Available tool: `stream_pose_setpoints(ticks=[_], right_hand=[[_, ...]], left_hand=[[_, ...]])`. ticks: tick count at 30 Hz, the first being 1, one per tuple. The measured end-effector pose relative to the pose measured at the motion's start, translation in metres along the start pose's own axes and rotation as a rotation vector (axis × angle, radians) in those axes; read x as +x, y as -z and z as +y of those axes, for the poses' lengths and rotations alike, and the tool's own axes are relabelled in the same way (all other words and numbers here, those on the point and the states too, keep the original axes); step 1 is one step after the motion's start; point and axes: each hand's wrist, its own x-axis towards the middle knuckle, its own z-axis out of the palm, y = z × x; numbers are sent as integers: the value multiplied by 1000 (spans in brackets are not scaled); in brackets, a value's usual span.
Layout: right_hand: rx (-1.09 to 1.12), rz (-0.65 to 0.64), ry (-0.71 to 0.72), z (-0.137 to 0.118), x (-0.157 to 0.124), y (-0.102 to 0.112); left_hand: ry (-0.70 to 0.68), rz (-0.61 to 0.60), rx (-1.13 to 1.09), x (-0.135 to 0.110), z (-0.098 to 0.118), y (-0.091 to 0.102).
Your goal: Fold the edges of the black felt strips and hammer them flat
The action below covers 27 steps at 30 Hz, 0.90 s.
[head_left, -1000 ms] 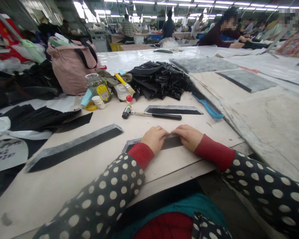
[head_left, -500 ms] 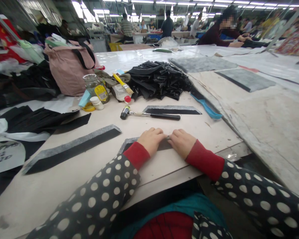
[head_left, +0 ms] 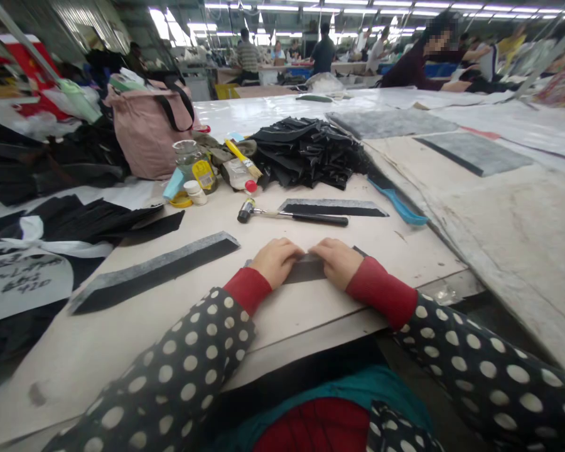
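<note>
**Both hands bear down on a felt strip near the table's front edge**

The left hand [head_left: 277, 262] and right hand [head_left: 338, 262] lie palm-down, side by side. Their fingers are half-curled, with the tips bearing on a short grey-and-black felt strip [head_left: 308, 269]. The thumbs are hidden, so I cannot tell whether they pinch it. The strip lies flat on the table [head_left: 320, 317] near the front edge, mostly covered by the hands.

The pressing probably goes best with even weight from both hands, worked outward from the middle so the layers sit square.

Just beyond the hands lies a small hammer [head_left: 292, 215], head to the left, beside a second strip [head_left: 334, 207]. A longer strip [head_left: 155, 271] lies to the left. Farther back are a heap of black pieces [head_left: 306, 150], a glass jar with a yellow label [head_left: 193, 164] and a brush [head_left: 245, 159].
</note>
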Motion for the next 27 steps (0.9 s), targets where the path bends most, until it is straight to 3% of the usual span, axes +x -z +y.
stream_pose_setpoints(ticks=[10,13,21,27], right_hand=[[-281,-87,100,-20,-1,0],[-328,-84,55,-29,2,-1],[-288,-6,-36,-32,0,2],[-79,-17,-30,-35,10,-3]], left_hand=[[-56,-111,194,-5,9,6],[-61,-137,195,-6,7,9],[-11,-107,-42,-16,-25,24],[36,-65,-61,-22,-25,23]])
